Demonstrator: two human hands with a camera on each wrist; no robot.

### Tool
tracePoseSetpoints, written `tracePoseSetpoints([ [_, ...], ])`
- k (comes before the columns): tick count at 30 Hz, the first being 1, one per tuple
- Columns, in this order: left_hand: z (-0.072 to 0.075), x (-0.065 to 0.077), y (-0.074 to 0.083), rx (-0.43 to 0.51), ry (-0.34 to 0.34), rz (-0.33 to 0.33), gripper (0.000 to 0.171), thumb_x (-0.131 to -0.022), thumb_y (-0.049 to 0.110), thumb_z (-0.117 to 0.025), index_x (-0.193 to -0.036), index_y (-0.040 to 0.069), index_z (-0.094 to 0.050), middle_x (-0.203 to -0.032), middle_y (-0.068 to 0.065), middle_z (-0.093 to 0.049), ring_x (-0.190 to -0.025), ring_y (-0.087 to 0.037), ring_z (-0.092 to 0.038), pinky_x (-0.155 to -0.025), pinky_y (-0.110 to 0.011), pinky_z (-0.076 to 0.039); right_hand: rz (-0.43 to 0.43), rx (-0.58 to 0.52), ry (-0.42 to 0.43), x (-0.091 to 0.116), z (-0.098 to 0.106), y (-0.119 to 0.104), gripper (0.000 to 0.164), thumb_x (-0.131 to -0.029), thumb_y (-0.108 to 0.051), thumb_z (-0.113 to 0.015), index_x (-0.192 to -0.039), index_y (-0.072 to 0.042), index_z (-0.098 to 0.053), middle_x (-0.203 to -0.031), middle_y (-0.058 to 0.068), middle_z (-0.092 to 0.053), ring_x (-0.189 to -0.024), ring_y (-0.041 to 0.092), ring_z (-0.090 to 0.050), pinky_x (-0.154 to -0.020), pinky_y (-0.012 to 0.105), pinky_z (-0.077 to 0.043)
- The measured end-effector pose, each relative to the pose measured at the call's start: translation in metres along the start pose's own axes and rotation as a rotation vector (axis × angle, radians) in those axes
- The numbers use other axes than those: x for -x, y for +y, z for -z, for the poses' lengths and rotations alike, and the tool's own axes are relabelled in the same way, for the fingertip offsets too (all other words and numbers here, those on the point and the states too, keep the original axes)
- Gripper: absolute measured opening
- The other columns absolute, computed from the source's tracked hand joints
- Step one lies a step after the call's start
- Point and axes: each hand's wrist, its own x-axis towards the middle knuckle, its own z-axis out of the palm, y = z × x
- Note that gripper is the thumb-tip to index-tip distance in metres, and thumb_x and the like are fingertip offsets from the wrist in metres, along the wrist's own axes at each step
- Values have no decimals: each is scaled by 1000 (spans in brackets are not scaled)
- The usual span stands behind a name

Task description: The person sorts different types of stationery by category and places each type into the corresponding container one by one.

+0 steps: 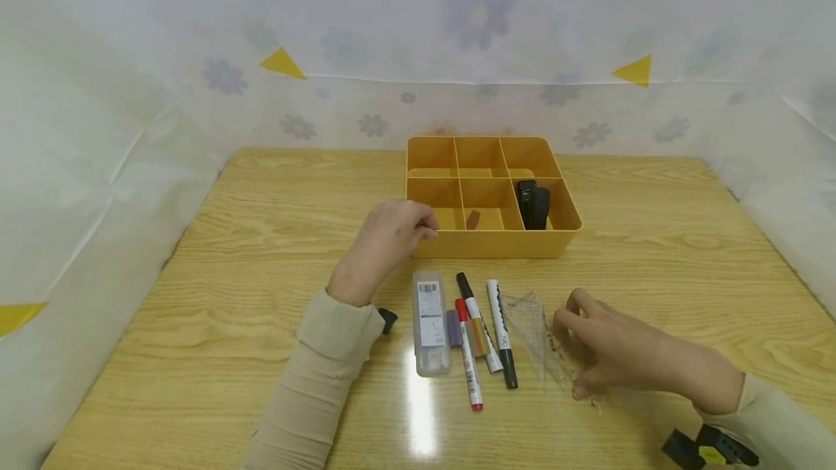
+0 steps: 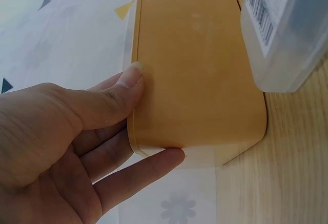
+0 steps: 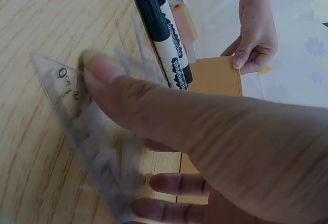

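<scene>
My left hand [image 1: 392, 238] grips the front left corner of a yellow divided organizer box [image 1: 490, 244]. In the left wrist view its thumb lies on the front wall near the rim, with the other fingers around the corner. My right hand [image 1: 614, 347] holds a clear plastic set square [image 3: 84, 126] by its edges at the table, thumb at one corner and fingertips near another. A second clear triangular piece [image 1: 527, 318] lies just left of that hand. Next to it is a whiteboard marker [image 1: 499, 318] with a black cap.
A black stapler [image 1: 534, 205] stands in the box's front right compartment, a small reddish-brown block [image 1: 473, 220] in the front middle one. Before the box lie a translucent case [image 1: 431, 361], a red marker [image 1: 470, 368], another black marker [image 1: 464, 285], a purple block [image 1: 453, 328] and an orange-brown block [image 1: 480, 338].
</scene>
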Motion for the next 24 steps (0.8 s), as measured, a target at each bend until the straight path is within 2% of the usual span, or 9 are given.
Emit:
tracePoseSetpoints([
  [6, 0, 0, 0, 4, 3, -5, 5, -84, 20, -65, -84, 16, -68, -82, 5, -65, -69, -7, -52, -66, -22, -47, 13, -37, 38, -2, -1, 1, 50, -64, -43, -80, -98, -26, -47, -93, -4, -35, -76, 11, -40, -62, 22, -40],
  [12, 1, 1, 1, -3, 4, 2, 5, -84, 21, -66, -84, 17, -68, -82, 6, -65, -70, -7, -52, -67, -22, -47, -4, -116, -21, 3, 2, 5, 62, -63, -47, -79, -110, -22, -47, -96, -1, -35, -79, 14, -40, -63, 23, -40],
  [15, 2, 1, 1, -2, 5, 0, 5, -84, 21, -66, -84, 17, -68, -82, 5, -65, -70, -7, -52, -67, -22, -47, -11, -132, -60, 6, 5, 6, 67, -62, -40, -81, -115, -21, -45, -100, 0, -33, -84, 16, -38, -66, 25, -41],
  [20, 1, 1, 0, 0, 5, -2, 5, -84, 21, -66, -84, 16, -68, -82, 5, -65, -70, -8, -52, -67, -23, -47, 27, -75, -44, 7, 4, 8, 67, -57, -28, -85, -109, -19, -44, -98, -1, -33, -84, 15, -36, -68, 26, -40],
  [24, 1, 0, 1, -2, -6, 6, 5, -85, 21, -65, -84, 17, -68, -83, 5, -65, -70, -7, -52, -67, -22, -47, 57, 0, -5, 4, 2, 12, 68, -50, -32, -86, -101, -18, -43, -94, -3, -35, -81, 13, -35, -67, 26, -39],
])
